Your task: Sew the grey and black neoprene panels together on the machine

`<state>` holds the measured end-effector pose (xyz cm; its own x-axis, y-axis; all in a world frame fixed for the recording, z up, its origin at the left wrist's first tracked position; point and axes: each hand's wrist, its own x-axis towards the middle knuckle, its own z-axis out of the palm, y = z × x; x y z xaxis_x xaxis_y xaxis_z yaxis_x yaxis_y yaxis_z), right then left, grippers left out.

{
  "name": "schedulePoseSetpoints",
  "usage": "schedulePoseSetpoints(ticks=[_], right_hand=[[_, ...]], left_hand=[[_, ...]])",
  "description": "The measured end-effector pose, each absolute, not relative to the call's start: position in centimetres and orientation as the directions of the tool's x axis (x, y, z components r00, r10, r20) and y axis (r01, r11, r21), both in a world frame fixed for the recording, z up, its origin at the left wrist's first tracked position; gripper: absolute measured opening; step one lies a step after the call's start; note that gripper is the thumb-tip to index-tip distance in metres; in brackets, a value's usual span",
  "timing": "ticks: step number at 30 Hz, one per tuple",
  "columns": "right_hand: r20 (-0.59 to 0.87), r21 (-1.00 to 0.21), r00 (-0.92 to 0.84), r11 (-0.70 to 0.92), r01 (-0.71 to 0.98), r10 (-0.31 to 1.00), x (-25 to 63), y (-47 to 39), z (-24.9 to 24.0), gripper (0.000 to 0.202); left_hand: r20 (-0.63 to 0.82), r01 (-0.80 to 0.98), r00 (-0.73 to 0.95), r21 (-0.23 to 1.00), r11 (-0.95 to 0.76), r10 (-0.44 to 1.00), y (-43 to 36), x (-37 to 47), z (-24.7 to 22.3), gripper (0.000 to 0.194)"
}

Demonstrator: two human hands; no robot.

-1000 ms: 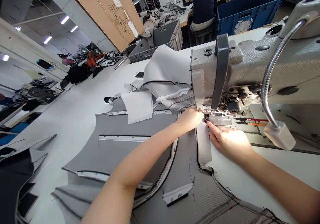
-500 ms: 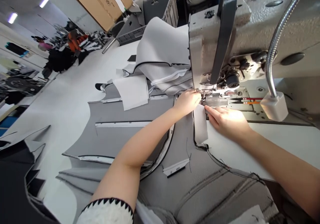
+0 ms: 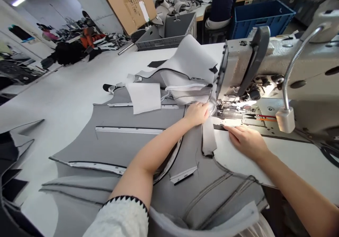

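My left hand (image 3: pixel 197 114) is closed on the bunched edge of a large grey fabric cover (image 3: pixel 137 119), just left of the sewing machine's needle area. A narrow grey fabric strip (image 3: pixel 209 138) hangs toward me from beside that hand. My right hand (image 3: pixel 247 141) lies with fingers stretched out at the front edge of the machine bed, apart from the cloth and holding nothing. The sewing machine (image 3: pixel 235 67) has its lamp lit over the presser foot. Several white strips with dark edging are sewn on the cover. What lies under my left fingers is hidden.
Red- and orange-handled tools (image 3: pixel 265 117) lie on the machine bed. A flexible-necked lamp (image 3: pixel 286 119) hangs over it. Behind are a grey crate (image 3: pixel 161 41), a blue crate (image 3: pixel 262 16), a cardboard box (image 3: pixel 127 4) and a seated person (image 3: pixel 222 4). Dark fabric (image 3: pixel 10 191) lies at left.
My left hand has drawn the fabric edge left, away from the needle area. My right hand has come off the cloth. The view has shifted, showing more of the room behind.
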<state>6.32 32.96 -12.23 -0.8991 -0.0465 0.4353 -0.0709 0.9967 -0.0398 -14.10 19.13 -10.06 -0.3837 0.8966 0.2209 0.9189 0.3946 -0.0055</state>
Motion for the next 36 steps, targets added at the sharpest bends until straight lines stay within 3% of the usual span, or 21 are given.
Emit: schedulePoseSetpoints(ticks=[3,6,9,11,13,15,17,19,23,28,31,36], right_hand=[[0.458,-0.141,-0.880,0.968,-0.210,-0.124,6.2,31.5,-11.9,0.028],[0.572,-0.215,-0.781,0.872,-0.439,-0.251,3.4,28.8,-10.3,0.032],[0.671,-0.220,-0.699,0.834,-0.507,-0.247,-1.3,25.5,-8.2,0.041],[0.678,-0.294,-0.717,0.834,-0.466,-0.162,-4.2,23.7,-7.4,0.041],[0.661,-0.469,-0.750,0.759,-0.451,-0.038,-6.1,22.5,-7.8,0.041],[0.636,-0.673,-0.759,0.580,-0.458,0.138,-7.0,21.7,-9.2,0.041],[0.628,-0.762,-0.714,0.433,-0.482,0.310,-7.1,21.0,-10.8,0.034],[0.683,-0.718,-0.641,0.484,-0.500,0.352,-6.9,20.6,-12.0,0.026],[0.761,-0.502,-0.635,0.738,-0.450,0.132,-6.2,20.5,-12.3,0.023],[0.690,-0.498,-0.721,0.765,-0.409,0.063,-6.3,20.9,-11.8,0.025],[0.678,-0.464,-0.735,0.776,-0.428,-0.001,-6.8,20.6,-11.8,0.027],[0.686,-0.364,-0.712,0.779,-0.511,-0.147,-7.4,20.8,-11.4,0.030]], left_hand=[[0.142,0.923,-0.380,-0.009,0.386,0.914,12.8,-13.1,-9.2,0.015],[0.064,0.923,-0.384,0.007,0.384,0.921,6.7,-10.6,-8.7,0.013],[-0.025,0.926,-0.372,0.051,0.373,0.928,3.0,-8.0,-7.6,0.013],[-0.087,0.934,-0.338,0.094,0.346,0.937,1.7,-7.3,-6.1,0.016],[-0.065,0.934,-0.331,0.119,0.337,0.941,1.2,-7.8,-4.0,0.019],[0.075,0.925,-0.376,0.096,0.368,0.924,1.5,-9.6,-2.1,0.021],[0.235,0.915,-0.398,0.038,0.401,0.887,2.4,-12.1,-1.1,0.028],[0.295,0.934,-0.339,-0.009,0.358,0.893,3.7,-14.7,-1.4,0.030],[0.329,0.975,-0.208,-0.002,0.221,0.921,4.4,-17.3,-3.9,0.026],[0.494,0.946,-0.319,0.114,0.303,0.809,2.0,-16.4,-5.1,0.032],[0.427,0.928,-0.367,0.113,0.354,0.826,2.2,-16.0,-4.6,0.025],[0.292,0.932,-0.339,-0.022,0.361,0.894,4.1,-16.6,-3.3,0.022]])
